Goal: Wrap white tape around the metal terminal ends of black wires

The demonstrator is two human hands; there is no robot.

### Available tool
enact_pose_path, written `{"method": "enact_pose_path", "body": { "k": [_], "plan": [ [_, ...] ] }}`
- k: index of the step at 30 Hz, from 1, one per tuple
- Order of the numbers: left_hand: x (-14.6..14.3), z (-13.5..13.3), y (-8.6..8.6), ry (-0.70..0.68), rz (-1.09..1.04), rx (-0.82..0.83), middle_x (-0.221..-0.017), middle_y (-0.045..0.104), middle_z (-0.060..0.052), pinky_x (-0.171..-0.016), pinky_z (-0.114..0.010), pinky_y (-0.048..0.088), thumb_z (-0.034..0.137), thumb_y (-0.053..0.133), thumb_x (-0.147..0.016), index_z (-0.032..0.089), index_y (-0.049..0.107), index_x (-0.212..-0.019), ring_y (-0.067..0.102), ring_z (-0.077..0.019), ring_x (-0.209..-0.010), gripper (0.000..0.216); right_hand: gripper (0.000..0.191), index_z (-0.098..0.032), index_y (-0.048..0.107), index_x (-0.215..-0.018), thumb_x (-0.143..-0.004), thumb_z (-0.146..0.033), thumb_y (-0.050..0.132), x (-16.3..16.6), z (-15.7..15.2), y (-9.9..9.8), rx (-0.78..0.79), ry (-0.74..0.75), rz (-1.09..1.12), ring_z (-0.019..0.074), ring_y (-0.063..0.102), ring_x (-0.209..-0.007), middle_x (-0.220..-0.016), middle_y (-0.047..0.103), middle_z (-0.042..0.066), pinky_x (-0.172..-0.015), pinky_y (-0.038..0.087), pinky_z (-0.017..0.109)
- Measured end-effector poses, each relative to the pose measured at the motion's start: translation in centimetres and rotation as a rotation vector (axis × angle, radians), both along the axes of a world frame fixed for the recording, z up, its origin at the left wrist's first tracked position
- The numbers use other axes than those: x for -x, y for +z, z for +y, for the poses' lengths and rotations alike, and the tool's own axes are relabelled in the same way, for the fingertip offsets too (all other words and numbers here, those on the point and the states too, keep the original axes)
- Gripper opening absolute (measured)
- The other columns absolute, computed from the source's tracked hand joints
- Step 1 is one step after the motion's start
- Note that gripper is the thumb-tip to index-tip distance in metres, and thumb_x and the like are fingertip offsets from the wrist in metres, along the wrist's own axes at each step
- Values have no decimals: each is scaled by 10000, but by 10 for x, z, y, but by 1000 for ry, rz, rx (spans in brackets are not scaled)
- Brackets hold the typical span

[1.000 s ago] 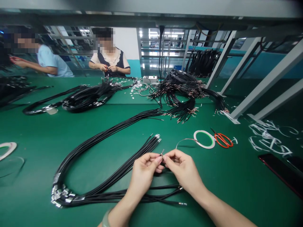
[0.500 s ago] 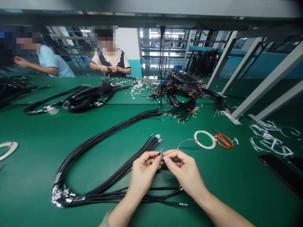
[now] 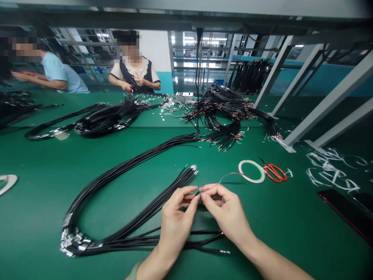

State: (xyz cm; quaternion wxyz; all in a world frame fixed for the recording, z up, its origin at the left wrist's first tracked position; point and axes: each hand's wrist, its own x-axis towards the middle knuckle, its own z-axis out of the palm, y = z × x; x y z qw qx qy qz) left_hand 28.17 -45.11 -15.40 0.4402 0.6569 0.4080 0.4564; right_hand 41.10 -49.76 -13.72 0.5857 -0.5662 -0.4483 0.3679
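Note:
My left hand [image 3: 176,216] pinches a thin black cable [image 3: 197,193] just below its stripped end, between thumb and forefinger. Thumb and forefinger of my right hand [image 3: 229,210] close on the bare tip of that cable, touching my left fingertips. A narrow strip of tape [image 3: 230,173] curves from a white tape roll [image 3: 253,181] to behind my right knuckles; its far end is hidden. Below and left of my hands a bundle of black cables [image 3: 116,171] lies in a U-shape, with silvery wraps [image 3: 74,241] at the bend. Loose cable ends pass under my wrists.
Orange-handled scissors [image 3: 274,173] lie beside the tape roll. Farther right are white strips [image 3: 332,169], a phone [image 3: 344,216] and grey metal posts [image 3: 317,111]. Cable heaps [image 3: 223,103] cover the table's far side. Two people work across the table, one [image 3: 135,74] handling a cable.
My left fingers have shifted slightly down along the cable, and its tip now sits between my right thumb and forefinger. The whole view has shifted a little.

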Motion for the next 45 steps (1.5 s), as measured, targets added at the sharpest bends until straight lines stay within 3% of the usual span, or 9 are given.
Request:
{"method": "enact_pose_path", "body": {
  "k": [14, 16, 23, 30, 45],
  "plan": [
    [0, -5, 14, -26, 31, -46, -799, 656, -30, -658, -232, 510, 189, 627, -797, 245, 725, -952, 629, -163, -721, 192, 123, -169, 641, -746, -824, -260, 613, 0, 1, 3, 4, -11, 31, 192, 631, -849, -913, 640, 63, -676, 537, 266],
    [0, -4, 14, -31, -7, 24, -798, 652, -27, -644, -228, 512, 199, 635, -791, 239, 728, -938, 633, -157, -710, 179, 120, -170, 641, -748, -826, -256, 611, 0, 1, 3, 3, -5, 45, 189, 634, -842, -915, 642, 60, -680, 538, 267],
    [-3, 3, 18, -86, -245, 508, -668, 667, -24, -561, -198, 518, 245, 742, -685, 133, 705, -860, 617, -115, -569, 212, 128, -169, 635, -754, -831, -268, 606, 1, 2, 4, -4, 20, 55, 183, 632, -826, -889, 647, 56, -675, 535, 258],
    [1, 6, 21, -145, -390, 710, -654, 666, -16, -529, -161, 487, 240, 776, -652, 116, 696, -861, 581, -78, -532, 257, 153, -174, 633, -767, -850, -294, 584, 1, 2, 6, -10, 47, 11, 181, 628, -795, -861, 661, 50, -682, 521, 263],
    [-3, 10, 16, -84, -278, 624, -686, 702, -40, -581, -195, 552, 259, 783, -643, 103, 671, -879, 667, -125, -601, 304, 173, -169, 624, -790, -845, -331, 593, -1, 7, -4, 46, 45, 66, 177, 662, -691, -752, 690, 35, -634, 518, 268]
  ]
}}
